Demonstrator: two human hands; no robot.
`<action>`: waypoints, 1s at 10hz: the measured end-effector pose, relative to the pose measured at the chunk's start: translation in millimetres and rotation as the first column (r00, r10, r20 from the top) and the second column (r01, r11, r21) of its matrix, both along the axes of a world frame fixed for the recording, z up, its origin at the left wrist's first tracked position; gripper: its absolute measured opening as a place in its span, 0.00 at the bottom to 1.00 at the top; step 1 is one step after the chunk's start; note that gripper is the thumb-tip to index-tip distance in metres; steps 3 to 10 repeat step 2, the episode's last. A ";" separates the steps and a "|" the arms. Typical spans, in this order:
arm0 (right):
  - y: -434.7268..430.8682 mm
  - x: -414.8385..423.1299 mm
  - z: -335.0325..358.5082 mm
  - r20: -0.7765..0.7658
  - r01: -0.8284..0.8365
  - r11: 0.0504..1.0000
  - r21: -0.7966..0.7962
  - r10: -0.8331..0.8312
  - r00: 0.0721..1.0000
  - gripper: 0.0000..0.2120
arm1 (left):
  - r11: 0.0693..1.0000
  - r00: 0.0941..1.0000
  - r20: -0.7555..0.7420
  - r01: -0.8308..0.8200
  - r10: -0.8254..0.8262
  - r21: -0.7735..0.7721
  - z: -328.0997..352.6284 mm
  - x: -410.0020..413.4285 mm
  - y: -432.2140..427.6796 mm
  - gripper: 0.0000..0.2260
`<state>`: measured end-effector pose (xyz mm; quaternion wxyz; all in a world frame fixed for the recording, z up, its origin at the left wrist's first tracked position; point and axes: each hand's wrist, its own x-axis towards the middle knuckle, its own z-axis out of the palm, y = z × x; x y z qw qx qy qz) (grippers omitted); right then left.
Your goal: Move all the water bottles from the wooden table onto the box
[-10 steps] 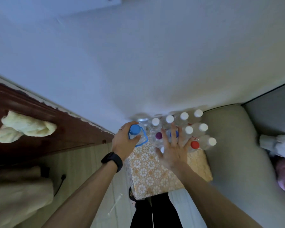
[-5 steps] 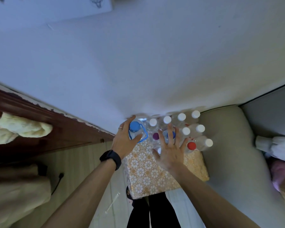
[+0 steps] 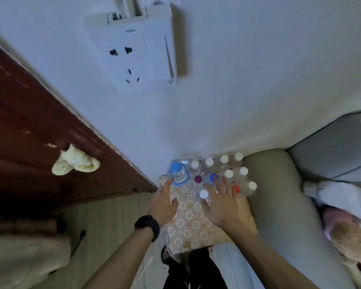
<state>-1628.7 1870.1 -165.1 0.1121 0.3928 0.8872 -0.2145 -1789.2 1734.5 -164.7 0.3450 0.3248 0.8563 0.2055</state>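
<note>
While the hands are hovering over it: the floral-patterned cardboard box (image 3: 193,217) is carrying a tight cluster of clear plastic water bottles (image 3: 227,174) at its 12 o'clock end, against the wall.
Progress: by my judgement nearly finished, though the wooden table is lying out of view, so any bottles left there are not showing.
Left hand (image 3: 164,202): fingers are spreading open, holding nothing, tips just beside the large blue-capped bottle (image 3: 177,173) at 11 o'clock.
Right hand (image 3: 222,202): fingers are splaying open, empty, resting among the nearest caps.
Bottles: all are standing upright, mostly white-capped, with one purple, one red and one small blue cap showing.
</note>
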 end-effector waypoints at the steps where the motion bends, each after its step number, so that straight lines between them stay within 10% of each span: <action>1: -12.6 16.6 29.7 -0.032 -0.011 0.999 0.032 0.012 0.999 0.33 | 0.993 0.995 -0.029 0.095 -0.097 -0.064 25.4 11.5 -12.9 0.27; 10: -16.3 30.0 48.2 -0.040 -0.019 1.000 0.023 0.020 0.999 0.31 | 0.983 0.981 -0.095 0.165 -0.172 -0.077 48.5 22.6 -16.7 0.24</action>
